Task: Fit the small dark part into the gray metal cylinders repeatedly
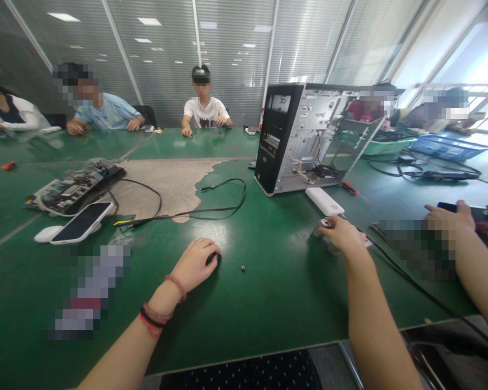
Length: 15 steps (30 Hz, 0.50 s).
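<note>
My left hand (195,265) rests on the green table with its fingers curled around a small black rounded piece (212,258); its kind is not clear. A tiny metal nut-like part (243,268) lies on the table to the right of that hand. Farther right, my right hand (345,234) closes its fingers on a small object with a round metallic end (325,222), mostly covered by the fingers. Something clear, like a small container, shows beneath that hand. Just beyond it lies a white power bank-like block (324,201).
An open black computer case (282,141) stands ahead, with a red screwdriver (350,188) beside it. At left lie a circuit assembly (77,184), a phone (82,222) and a black cable (211,209). A co-worker's hands (451,219) are at right; several people sit around the table.
</note>
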Motion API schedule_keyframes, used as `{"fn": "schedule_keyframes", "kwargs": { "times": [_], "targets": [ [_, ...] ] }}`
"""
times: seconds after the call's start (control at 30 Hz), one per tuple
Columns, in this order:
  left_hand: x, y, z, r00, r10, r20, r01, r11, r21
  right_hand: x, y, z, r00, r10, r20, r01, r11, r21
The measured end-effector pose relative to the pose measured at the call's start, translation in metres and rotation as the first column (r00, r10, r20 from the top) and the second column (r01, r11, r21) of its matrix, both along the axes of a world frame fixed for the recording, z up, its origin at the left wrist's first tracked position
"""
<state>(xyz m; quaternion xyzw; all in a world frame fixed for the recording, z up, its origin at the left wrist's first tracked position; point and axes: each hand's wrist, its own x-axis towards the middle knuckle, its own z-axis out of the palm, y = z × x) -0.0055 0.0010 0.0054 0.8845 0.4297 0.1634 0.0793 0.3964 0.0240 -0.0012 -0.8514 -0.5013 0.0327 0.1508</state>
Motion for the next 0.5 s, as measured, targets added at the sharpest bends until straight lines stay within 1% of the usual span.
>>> {"fn": "schedule_keyframes", "kwargs": {
  "times": [0.07,0.1,0.13,0.17,0.2,0.23,0.27,0.3,0.33,0.37,0.4,0.43,0.5],
  "targets": [
    [0.000,0.000,0.000,1.000,0.000,0.008,0.000,1.000,-0.003,-0.019,-0.001,0.004,0.995,0.048,0.090,-0.060,0.988,0.143],
    [0.000,0.000,0.000,1.000,-0.002,0.013,0.002,1.000,-0.003,-0.033,-0.002,0.007,0.986,0.111,0.124,-0.137,0.963,0.230],
    [0.000,-0.001,0.000,1.000,-0.004,0.018,0.004,1.000,-0.003,-0.049,-0.004,0.009,0.967,0.208,0.146,-0.244,0.920,0.306],
    [0.001,-0.001,0.001,1.000,-0.006,0.024,0.006,1.000,-0.002,-0.067,-0.008,0.012,0.926,0.353,0.135,-0.378,0.858,0.348],
    [0.001,-0.001,0.001,1.000,-0.006,0.029,0.007,1.000,-0.001,-0.086,-0.012,0.013,0.837,0.540,0.088,-0.533,0.770,0.351],
    [0.001,-0.001,0.002,0.999,-0.007,0.033,0.007,1.000,-0.002,-0.104,-0.017,0.014,0.700,0.714,0.021,-0.679,0.656,0.329],
    [0.001,-0.002,0.003,0.999,-0.007,0.037,0.008,1.000,-0.003,-0.121,-0.023,0.014,0.553,0.832,-0.048,-0.789,0.541,0.292],
    [0.001,-0.002,0.003,0.999,-0.008,0.038,0.008,1.000,-0.005,-0.136,-0.028,0.013,0.451,0.888,-0.090,-0.848,0.458,0.268],
    [0.002,-0.002,0.004,0.999,-0.007,0.039,0.008,1.000,-0.005,-0.148,-0.034,0.012,0.379,0.917,-0.121,-0.882,0.398,0.252],
    [0.002,-0.002,0.004,0.999,-0.008,0.038,0.008,1.000,-0.004,-0.158,-0.038,0.009,0.333,0.933,-0.140,-0.903,0.358,0.237],
    [0.002,-0.002,0.004,0.999,-0.008,0.038,0.008,1.000,-0.002,-0.165,-0.041,0.007,0.311,0.939,-0.145,-0.913,0.337,0.228],
    [0.002,-0.002,0.004,0.999,-0.009,0.036,0.009,1.000,0.001,-0.169,-0.043,0.004,0.300,0.943,-0.143,-0.919,0.326,0.222],
    [0.003,-0.003,0.004,0.999,-0.013,0.034,0.013,1.000,0.006,-0.174,-0.044,-0.002,0.298,0.946,-0.127,-0.922,0.320,0.217]
  ]
}}
